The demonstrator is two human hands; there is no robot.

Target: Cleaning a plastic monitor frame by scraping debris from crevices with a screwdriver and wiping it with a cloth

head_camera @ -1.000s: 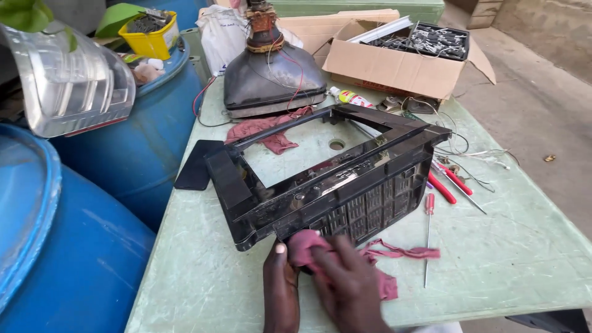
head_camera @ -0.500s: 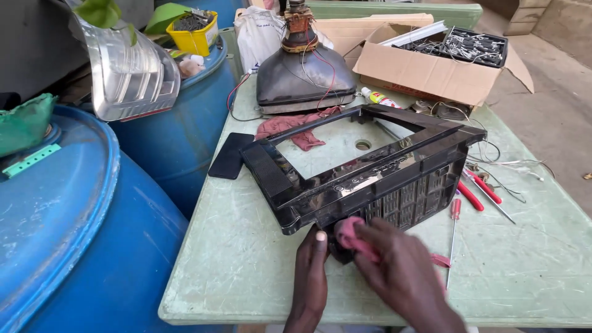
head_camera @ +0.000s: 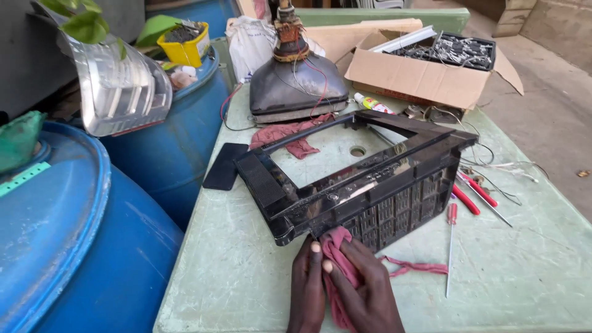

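Green and worn, the table [head_camera: 530, 271] carries everything we see, with two blue plastic drums [head_camera: 80, 246] standing close along its left edge. On the table lies a black plastic television casing [head_camera: 345, 179], an open frame tipped so that its vented side faces us, near the front edge. Behind it rests a bare picture tube [head_camera: 296, 86] face down, with a second reddish rag [head_camera: 287, 137] tucked at its base, and a cardboard box [head_camera: 425, 68] of parts further back to the right. Right of the casing lie red-handled pliers [head_camera: 475, 192] and a thin screwdriver [head_camera: 450, 246].

We judge the step in hand to be wiping the lower front corner of the casing. A pinkish-red cloth [head_camera: 336, 253] sits pressed against that corner, touching the vented wall, with a loose strip trailing right along the table.

Our right hand [head_camera: 364, 290] lies over the cloth, fingers spread and curled around it, gripping it against the plastic. Our left hand [head_camera: 308, 277] lies just beside, its fingers straight and together, fingertips laid on the cloth's edge and the casing's rim; it presses more than it grasps. Both wrists come in low from the bottom edge, almost parallel.

A further stroke would seem to call for firm pressure along the rim while the left hand steadies the frame.
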